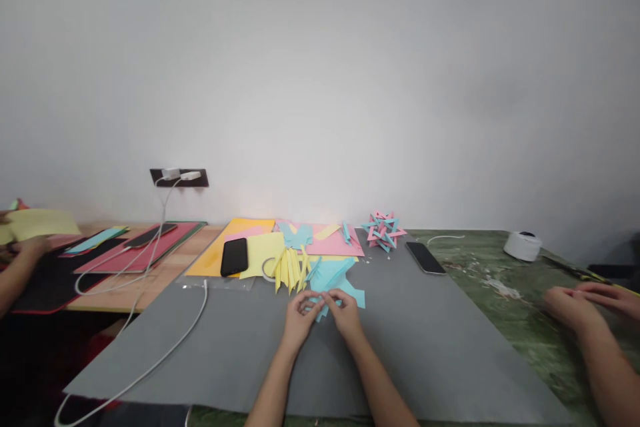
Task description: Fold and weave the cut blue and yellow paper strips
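Observation:
My left hand (301,317) and my right hand (346,315) meet at the middle of a grey sheet (240,340), thumbs and fingertips pinched together. Between them is a small piece of light-blue paper (325,311), mostly covered by the fingers. Just beyond the hands lie more light-blue paper pieces (336,273). To their left is a bunch of folded yellow paper strips (289,270), with a grey ring (269,269) partly behind it. Farther back at the right stands a pink and blue folded-paper star ball (384,230).
Orange paper (213,253), yellow paper (260,250) and pink paper (345,240) lie at the back. A black phone (235,257) and another phone (425,258) flank them. A white cable (175,351) crosses the left side. Other people's hands work at far left (27,257) and right (573,310).

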{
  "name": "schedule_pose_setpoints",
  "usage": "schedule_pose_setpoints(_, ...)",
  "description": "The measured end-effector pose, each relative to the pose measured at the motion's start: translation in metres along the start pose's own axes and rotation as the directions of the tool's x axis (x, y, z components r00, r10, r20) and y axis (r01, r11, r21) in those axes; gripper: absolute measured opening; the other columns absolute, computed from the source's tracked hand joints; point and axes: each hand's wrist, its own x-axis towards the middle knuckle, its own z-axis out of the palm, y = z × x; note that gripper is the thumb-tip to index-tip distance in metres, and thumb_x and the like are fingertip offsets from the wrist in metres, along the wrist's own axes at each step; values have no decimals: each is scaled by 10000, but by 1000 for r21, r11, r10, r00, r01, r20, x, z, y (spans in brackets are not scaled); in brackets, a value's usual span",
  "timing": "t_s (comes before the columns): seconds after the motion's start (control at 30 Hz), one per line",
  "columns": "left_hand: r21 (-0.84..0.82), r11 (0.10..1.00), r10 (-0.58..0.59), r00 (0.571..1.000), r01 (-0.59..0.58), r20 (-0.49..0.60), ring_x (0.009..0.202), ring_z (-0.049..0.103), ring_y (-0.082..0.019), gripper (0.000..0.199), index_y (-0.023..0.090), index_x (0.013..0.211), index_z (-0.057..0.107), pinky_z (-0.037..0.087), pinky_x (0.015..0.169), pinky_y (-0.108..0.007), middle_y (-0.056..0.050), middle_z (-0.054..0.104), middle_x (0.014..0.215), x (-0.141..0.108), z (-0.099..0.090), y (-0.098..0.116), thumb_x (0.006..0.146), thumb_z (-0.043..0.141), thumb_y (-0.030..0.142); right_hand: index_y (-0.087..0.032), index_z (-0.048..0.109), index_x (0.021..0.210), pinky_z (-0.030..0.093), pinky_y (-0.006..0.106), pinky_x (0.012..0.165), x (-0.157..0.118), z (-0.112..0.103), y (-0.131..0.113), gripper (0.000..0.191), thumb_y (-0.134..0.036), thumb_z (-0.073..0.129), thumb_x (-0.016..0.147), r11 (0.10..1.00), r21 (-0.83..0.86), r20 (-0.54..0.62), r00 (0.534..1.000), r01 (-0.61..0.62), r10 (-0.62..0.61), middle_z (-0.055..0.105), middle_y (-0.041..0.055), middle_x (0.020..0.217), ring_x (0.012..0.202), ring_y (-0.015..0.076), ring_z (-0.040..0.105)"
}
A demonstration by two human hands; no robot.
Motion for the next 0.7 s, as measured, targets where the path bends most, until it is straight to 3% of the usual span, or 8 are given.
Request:
schedule_pose_setpoints(0.2, -19, 1000, 2, 999, -3, -33, 524, 558, -116, 192, 133, 659, 621, 454, 492, -218, -33, 605, 686, 2, -2, -6, 549, 637, 290, -137, 590, 533, 386, 212, 525, 0, 0, 3, 287, -395, 528, 643, 997, 22, 22, 998, -68, 67, 562, 8, 513, 518, 121, 486)
schedule_pose_setpoints(0.43, 7, 1000, -19, 999, 20, -44, 706, 575, -177, 179, 124, 609, 647, 455, 657, -267, -70, 630, 716, 3, -5, -7, 521, 658, 280, -132, 610, 553, 388, 211, 537, -1, -1, 4, 275, -388, 544, 628, 994, 42, 5, 995, -102, 102, 577, 13, 536, 538, 123, 494)
schedule_pose_setpoints(0.7, 17, 999, -46, 999, 46, -5, 635, 559, -147, 222, 142, 697, 624, 442, 576, -226, -35, 618, 671, 1, -3, -1, 537, 645, 295, -136, 599, 540, 389, 213, 512, 1, 0, 4, 307, -420, 527, 630, 998, 4, 14, 998, -65, 65, 560, 9, 506, 512, 121, 486)
